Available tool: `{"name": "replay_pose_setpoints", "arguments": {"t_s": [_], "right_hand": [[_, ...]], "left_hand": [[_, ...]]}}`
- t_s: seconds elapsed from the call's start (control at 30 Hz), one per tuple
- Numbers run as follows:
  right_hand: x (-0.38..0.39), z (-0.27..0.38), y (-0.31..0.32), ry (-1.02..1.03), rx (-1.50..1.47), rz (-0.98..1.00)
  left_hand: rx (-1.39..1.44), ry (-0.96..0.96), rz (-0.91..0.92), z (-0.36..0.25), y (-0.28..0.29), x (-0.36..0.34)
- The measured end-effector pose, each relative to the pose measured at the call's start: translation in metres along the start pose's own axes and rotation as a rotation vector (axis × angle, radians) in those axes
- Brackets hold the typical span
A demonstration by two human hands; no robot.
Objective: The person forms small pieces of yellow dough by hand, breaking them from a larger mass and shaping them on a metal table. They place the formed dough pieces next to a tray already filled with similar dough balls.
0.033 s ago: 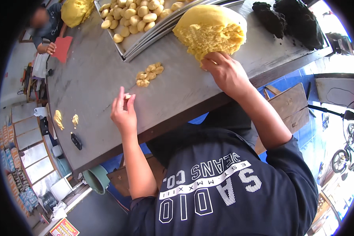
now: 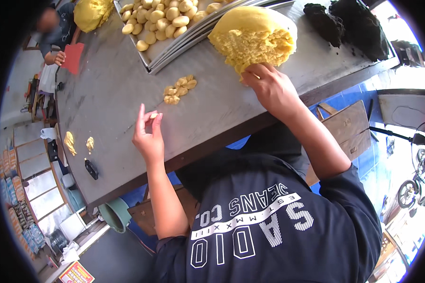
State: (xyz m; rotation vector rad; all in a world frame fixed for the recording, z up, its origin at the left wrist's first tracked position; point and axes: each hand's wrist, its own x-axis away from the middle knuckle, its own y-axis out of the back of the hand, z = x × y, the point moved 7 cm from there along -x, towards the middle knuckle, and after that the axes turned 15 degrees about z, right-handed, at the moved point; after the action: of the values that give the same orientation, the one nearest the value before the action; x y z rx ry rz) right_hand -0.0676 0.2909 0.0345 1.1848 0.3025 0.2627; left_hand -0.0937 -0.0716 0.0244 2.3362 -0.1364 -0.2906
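My left hand (image 2: 148, 132) pinches a small pale piece of dough (image 2: 153, 115) above the steel table (image 2: 113, 99), its index finger raised. My right hand (image 2: 269, 89) has its fingers closed on the lower torn edge of a large yellow dough mass (image 2: 252, 30). Between my hands lies a loose group of small dough pieces (image 2: 179, 88). Two more scraps (image 2: 70, 141) lie at the left, near a small black object (image 2: 90, 167).
Stacked metal trays (image 2: 160, 59) at the back hold several pale dough balls (image 2: 158, 19). Dark dough (image 2: 352, 33) lies at the back right, more yellow dough (image 2: 90, 14) at the far left. Another person (image 2: 54, 35) holds a red sheet (image 2: 72, 59). A green bucket (image 2: 113, 212) stands below.
My right hand has shifted very slightly downward at the dough's edge. Otherwise the view looks the same.
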Motion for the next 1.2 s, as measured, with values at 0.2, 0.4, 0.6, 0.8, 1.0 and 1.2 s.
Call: {"name": "replay_pose_setpoints", "arguments": {"t_s": [0.2,0.4,0.6,0.8,1.0,1.2], "right_hand": [[-0.004,0.004,0.001,0.016,-0.057,0.100],[0.027,0.005,0.005,-0.015,-0.062,-0.100],[0.000,0.015,-0.003,-0.013,0.095,0.015],[0.007,0.013,0.009,0.033,-0.282,-0.042],[0.025,0.007,0.006,-0.047,-0.090,-0.096],[0.001,0.019,-0.002,-0.017,-0.087,0.000]], "left_hand": [[0.924,0.227,0.016,0.001,-0.026,0.020],[0.411,-0.013,0.307,-0.043,-0.049,0.043],[-0.281,-0.315,0.225,-0.062,-0.052,0.038],[-0.349,-0.503,0.317,-0.061,-0.045,0.042],[-0.626,-0.407,0.397,-0.106,-0.039,0.023],[-0.486,-0.667,-0.065,-0.133,-0.097,-0.044]]}}
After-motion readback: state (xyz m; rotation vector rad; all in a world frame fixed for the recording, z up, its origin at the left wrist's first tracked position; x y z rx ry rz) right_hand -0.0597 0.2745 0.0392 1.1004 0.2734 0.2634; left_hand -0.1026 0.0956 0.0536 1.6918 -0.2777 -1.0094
